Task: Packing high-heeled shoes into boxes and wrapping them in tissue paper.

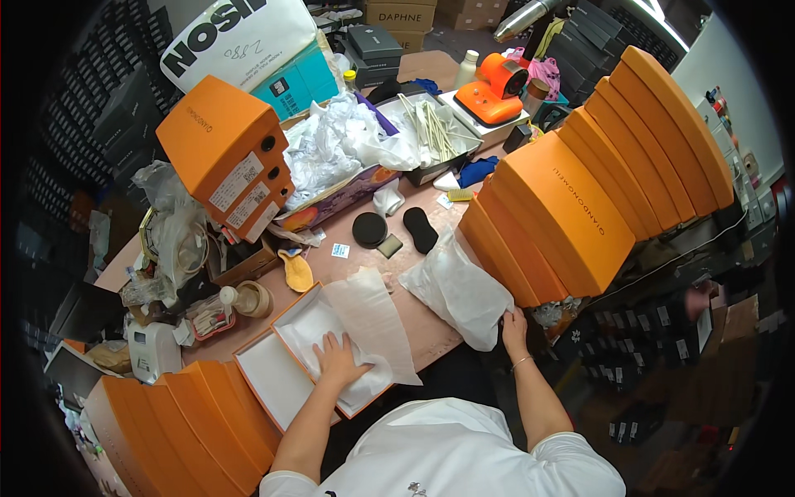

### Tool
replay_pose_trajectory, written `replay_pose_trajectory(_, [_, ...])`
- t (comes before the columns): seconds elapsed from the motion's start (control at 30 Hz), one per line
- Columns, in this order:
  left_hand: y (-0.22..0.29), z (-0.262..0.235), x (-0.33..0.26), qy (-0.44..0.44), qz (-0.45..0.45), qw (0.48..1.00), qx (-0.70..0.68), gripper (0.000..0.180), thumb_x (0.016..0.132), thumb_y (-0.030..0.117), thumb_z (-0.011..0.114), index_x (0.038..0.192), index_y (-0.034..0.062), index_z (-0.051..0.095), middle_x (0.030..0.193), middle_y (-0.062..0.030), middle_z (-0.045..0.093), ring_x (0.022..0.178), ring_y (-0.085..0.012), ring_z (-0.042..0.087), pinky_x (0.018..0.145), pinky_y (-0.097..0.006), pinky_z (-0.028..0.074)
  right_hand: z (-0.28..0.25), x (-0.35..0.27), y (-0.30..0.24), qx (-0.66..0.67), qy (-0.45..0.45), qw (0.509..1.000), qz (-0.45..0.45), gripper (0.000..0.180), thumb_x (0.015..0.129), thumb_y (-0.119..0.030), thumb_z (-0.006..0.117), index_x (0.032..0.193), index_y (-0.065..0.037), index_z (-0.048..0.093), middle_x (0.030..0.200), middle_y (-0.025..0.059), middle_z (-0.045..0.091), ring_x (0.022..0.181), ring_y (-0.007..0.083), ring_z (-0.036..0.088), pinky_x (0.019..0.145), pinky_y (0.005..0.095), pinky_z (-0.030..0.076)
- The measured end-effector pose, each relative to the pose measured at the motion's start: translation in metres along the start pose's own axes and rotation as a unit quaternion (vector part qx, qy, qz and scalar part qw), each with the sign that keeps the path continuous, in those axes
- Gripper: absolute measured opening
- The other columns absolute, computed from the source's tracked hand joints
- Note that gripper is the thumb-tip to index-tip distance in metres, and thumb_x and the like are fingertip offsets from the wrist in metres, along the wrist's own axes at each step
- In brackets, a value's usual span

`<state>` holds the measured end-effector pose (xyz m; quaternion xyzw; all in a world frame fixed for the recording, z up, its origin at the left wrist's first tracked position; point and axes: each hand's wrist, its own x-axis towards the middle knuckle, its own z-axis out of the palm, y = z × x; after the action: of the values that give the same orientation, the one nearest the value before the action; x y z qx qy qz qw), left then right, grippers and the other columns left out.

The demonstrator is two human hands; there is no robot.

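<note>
My left hand [338,361] lies with fingers spread on white tissue paper [374,319] inside an open shoebox [300,311]. The box has orange edges and a white inside, and the paper hangs over its right side. Under and beside it is a second white-lined orange box part [269,373], probably the lid. My right hand [514,327] pinches the near right corner of a white bag [460,290]. The bag lies on the table to the right of the paper; it bulges, and its contents are hidden.
Orange shoeboxes [571,211] are stacked on the right, with more [190,414] at the near left and some [224,153] at the far left. Beyond the bag lie a black round tin [369,229], a black shoe-shaped pad [421,229] and a bin of crumpled white paper [344,137].
</note>
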<state>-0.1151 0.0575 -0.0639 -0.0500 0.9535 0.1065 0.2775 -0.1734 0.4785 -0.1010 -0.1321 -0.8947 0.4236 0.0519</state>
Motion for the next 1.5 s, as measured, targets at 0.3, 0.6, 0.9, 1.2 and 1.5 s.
replay_pose_trajectory(0.3, [0.022, -0.088, -0.035, 0.203, 0.18, 0.826, -0.494, 0.042, 0.085, 0.024, 0.069, 0.119, 0.0009, 0.06, 0.117, -0.0164, 0.06, 0.107, -0.0258, 0.059, 0.094, -0.039, 0.046, -0.034, 0.066, -0.227, 0.087, -0.029, 0.966, -0.242, 0.026, 0.095, -0.019, 0.048, 0.082, 0.002, 0.054, 0.074, 0.013, 0.059, 0.068, 0.0251, 0.058, 0.064, 0.0342, 0.046])
replay_pose_trajectory(0.6, [0.028, -0.047, -0.084, 0.125, 0.156, 0.766, -0.611, 0.034, 0.09, 0.02, 0.065, 0.117, -0.0008, 0.061, 0.113, -0.0114, 0.062, 0.104, -0.0186, 0.061, 0.087, -0.029, 0.049, -0.056, 0.08, -0.137, -0.276, -0.256, 0.909, -0.18, 0.069, 0.075, -0.034, 0.075, 0.129, 0.001, 0.05, 0.131, 0.0249, 0.051, 0.123, 0.0373, 0.049, 0.103, 0.0385, 0.04])
replay_pose_trajectory(0.9, [0.039, -0.031, -0.099, 0.078, 0.145, 0.779, -0.605, 0.035, 0.091, 0.019, 0.064, 0.118, -0.0021, 0.06, 0.119, -0.0134, 0.061, 0.108, -0.0191, 0.059, 0.089, -0.029, 0.048, -0.031, 0.054, -0.165, 0.126, -0.268, 0.955, 0.011, 0.027, 0.086, -0.021, 0.066, 0.102, 0.001, 0.067, 0.091, 0.0086, 0.068, 0.081, 0.0142, 0.062, 0.071, 0.0278, 0.05])
replay_pose_trajectory(1.2, [0.075, -0.086, -0.094, -0.134, 0.041, 0.454, -0.88, 0.078, 0.092, 0.062, 0.044, 0.146, 0.0082, 0.029, 0.146, -0.0171, 0.034, 0.135, -0.0268, 0.034, 0.108, -0.037, 0.033, -0.051, -0.047, -0.385, 0.066, -0.367, 0.868, -0.328, 0.019, 0.085, -0.017, 0.069, 0.079, -0.001, 0.062, 0.069, 0.0028, 0.058, 0.066, 0.0096, 0.055, 0.059, 0.0274, 0.045])
replay_pose_trajectory(1.5, [0.017, -0.016, -0.138, 0.095, 0.176, 0.618, -0.761, 0.062, 0.081, 0.019, 0.065, 0.137, 0.0055, 0.043, 0.129, -0.011, 0.053, 0.119, -0.0271, 0.052, 0.1, -0.033, 0.041, 0.003, -0.16, -0.291, 0.16, -0.741, 0.629, -0.172, 0.03, 0.093, -0.03, 0.059, 0.101, -0.002, 0.062, 0.103, 0.0113, 0.061, 0.089, 0.0215, 0.06, 0.075, 0.0325, 0.05])
